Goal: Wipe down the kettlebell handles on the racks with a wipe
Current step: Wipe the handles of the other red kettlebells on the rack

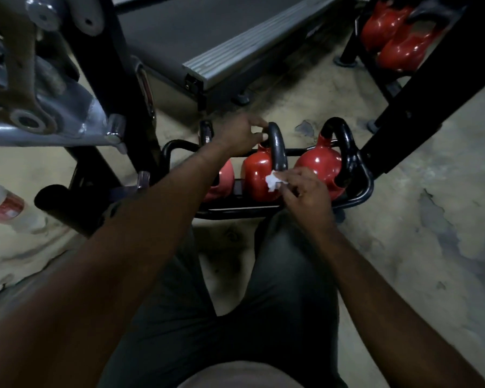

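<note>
— Where was the wipe found?

— The wipe (272, 182), white and crumpled into a small wad, was pinched in the right grip (305, 189). It was pressed against the near foot of the black handle (276, 148), just where that was joined to the glossy red body of the middle kettlebell (256, 177).

— And the left grip?

— The left grip (241, 133) was clenched over the top of the same handle, with the fingers curled round its smooth, thick arch.

— How were the weights arranged?

— Three were seen in a row on a low rack (360, 191) of bent black tube, set on the floor. The right kettlebell (318, 163) was rounded and shiny, with highlights on its red shell and a chunky black loop on top. The left kettlebell (226, 179) was mostly hidden behind the left forearm, and only a paler red curve was shown.

— What was noticed around them?

— The floor (403, 242) was made of rough, patchy concrete, stained dark in places. A treadmill deck (224, 56) with a ribbed grey edge was placed beyond the rack. More red kettlebells (395, 37) were seen at the far upper right. Scuffed grey metal brackets (39, 107) with bolts were seen at the upper left. A blurred bottle (3, 205) with a red label was seen at the left edge.
</note>
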`<state>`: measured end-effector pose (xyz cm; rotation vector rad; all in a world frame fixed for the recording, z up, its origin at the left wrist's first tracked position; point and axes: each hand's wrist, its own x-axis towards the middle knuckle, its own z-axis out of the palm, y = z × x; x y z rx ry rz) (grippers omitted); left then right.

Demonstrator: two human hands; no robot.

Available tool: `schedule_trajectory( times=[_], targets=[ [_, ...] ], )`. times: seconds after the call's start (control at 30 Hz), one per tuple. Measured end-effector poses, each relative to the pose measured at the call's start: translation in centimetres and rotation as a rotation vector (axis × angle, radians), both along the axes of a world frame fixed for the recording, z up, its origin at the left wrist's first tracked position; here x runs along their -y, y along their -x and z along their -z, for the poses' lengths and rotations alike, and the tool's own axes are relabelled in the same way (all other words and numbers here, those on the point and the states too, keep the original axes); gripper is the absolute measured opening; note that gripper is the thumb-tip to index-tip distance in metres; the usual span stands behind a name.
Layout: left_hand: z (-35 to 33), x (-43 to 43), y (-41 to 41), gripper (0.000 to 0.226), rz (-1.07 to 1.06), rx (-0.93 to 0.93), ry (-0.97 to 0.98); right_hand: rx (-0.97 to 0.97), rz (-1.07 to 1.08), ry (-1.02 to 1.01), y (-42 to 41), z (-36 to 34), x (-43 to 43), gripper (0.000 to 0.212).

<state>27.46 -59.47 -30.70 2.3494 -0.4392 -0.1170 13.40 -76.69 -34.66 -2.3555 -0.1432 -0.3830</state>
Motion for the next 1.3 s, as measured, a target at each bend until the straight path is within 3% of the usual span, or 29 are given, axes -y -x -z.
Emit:
schedule_trajectory(
  times=[0.2, 0.37, 0.43, 0.53, 0.67, 0.9, 1.03, 1.2, 1.3],
  targets=[
    [0.0, 2.8, -0.6, 0.042, 0.084, -0.015, -0.060, 0.147, -0.043, 0.230, -3.4, 0.4, 1.6, 0.024],
    [-0.8, 2.7, -1.6, 0.045, 0.115, -0.002, -0.154, 0.127, -0.254, 0.652, -2.5, 2.3, 0.1, 0.021],
    [-1.0, 2.7, -1.8, 0.045, 0.134, 0.007, -0.176, 0.180, -0.219, 0.710, -2.5, 2.2, 0.2, 0.022],
    [-0.8, 2.7, -1.8, 0.044, 0.134, 0.019, -0.172, 0.205, -0.100, 0.577, -2.4, 1.9, 0.5, 0.015],
    [-0.6, 2.6, -1.6, 0.047, 0.134, 0.024, -0.137, 0.032, -0.046, 0.236, -1.1, 2.8, 0.5, 0.011],
    [-0.7, 2.5, -1.3, 0.049, 0.124, 0.013, -0.109, -0.150, 0.244, -0.335, -2.9, 2.0, 1.0, 0.008],
    [-0.3, 2.6, -1.3, 0.045, 0.118, 0.005, -0.075, -0.269, 0.250, -0.299, -3.7, 2.6, 0.8, 0.012],
    [0.3, 2.5, -1.3, 0.045, 0.106, 0.006, -0.060, -0.135, 0.232, -0.375, -4.7, -0.6, 0.8, 0.006],
    [1.2, 2.2, -0.4, 0.035, -0.002, 0.015, 0.068, -0.018, 0.154, -0.177, -3.6, 0.0, 0.7, 0.014]
  ],
)
